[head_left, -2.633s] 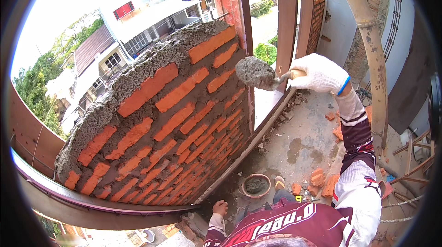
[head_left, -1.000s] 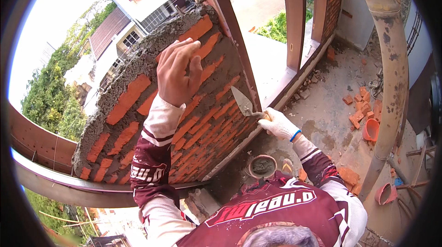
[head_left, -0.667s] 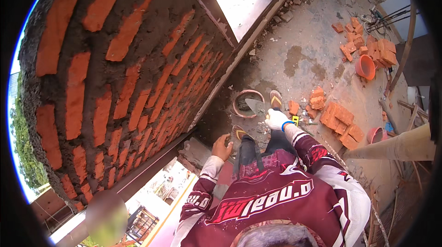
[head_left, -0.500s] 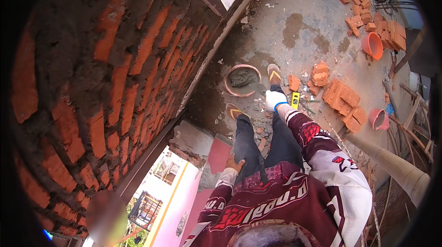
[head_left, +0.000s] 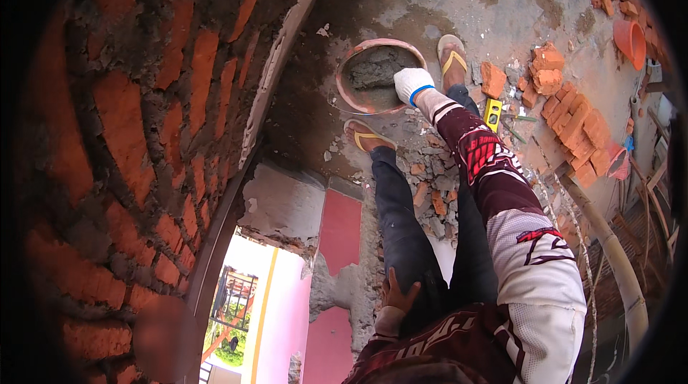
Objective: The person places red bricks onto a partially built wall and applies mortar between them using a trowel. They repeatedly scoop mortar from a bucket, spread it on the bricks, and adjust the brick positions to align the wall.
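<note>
My right hand, in a white glove with a blue cuff, is closed at the right rim of a round basin. Grey wet mortar lies inside the basin. The fingers curl out of sight, and whatever they grip is hidden behind the glove. My bare left hand rests on my left thigh, thumb and fingers spread, holding nothing. A yellow spirit level lies on the ground to the right of my right forearm.
A brick wall with rough mortar joints rises at the left. Stacked bricks and an orange bucket stand at the right. Rubble lies between my feet. A thick pole slants along the right side.
My right hand has reached forward from beside the basin to its rim. I have leaned forward, and the view has come closer to the basin. My left hand stays on my thigh.
</note>
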Available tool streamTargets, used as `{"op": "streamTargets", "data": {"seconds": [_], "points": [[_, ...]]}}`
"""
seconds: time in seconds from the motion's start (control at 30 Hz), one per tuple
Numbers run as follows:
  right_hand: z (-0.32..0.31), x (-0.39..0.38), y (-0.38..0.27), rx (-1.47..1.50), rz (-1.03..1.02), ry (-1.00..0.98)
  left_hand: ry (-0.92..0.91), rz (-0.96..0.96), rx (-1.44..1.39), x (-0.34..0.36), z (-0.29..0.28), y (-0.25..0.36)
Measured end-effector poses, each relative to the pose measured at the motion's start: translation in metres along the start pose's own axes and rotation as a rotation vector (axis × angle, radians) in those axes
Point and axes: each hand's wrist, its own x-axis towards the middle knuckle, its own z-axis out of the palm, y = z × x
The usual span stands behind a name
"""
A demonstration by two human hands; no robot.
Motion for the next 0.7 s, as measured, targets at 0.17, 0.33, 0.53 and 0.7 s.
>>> {"op": "streamTargets", "data": {"seconds": [0.17,0.33,0.53,0.7], "points": [[0.006,-0.007,-0.015,0.092,0.003,-0.046,-0.008,-0.021,-0.001,0.002,-0.001,0.0],[0.014,-0.001,-0.022,0.207,-0.062,-0.037,0.005,-0.045,0.017,-0.004,-0.007,0.005],[0.015,-0.015,0.022,0.315,-0.263,-0.003,0.091,-0.021,0.017,-0.007,-0.01,0.013],[-0.025,-0.069,0.017,0.319,-0.305,-0.05,0.211,-0.002,0.039,-0.012,-0.021,0.018]]}}
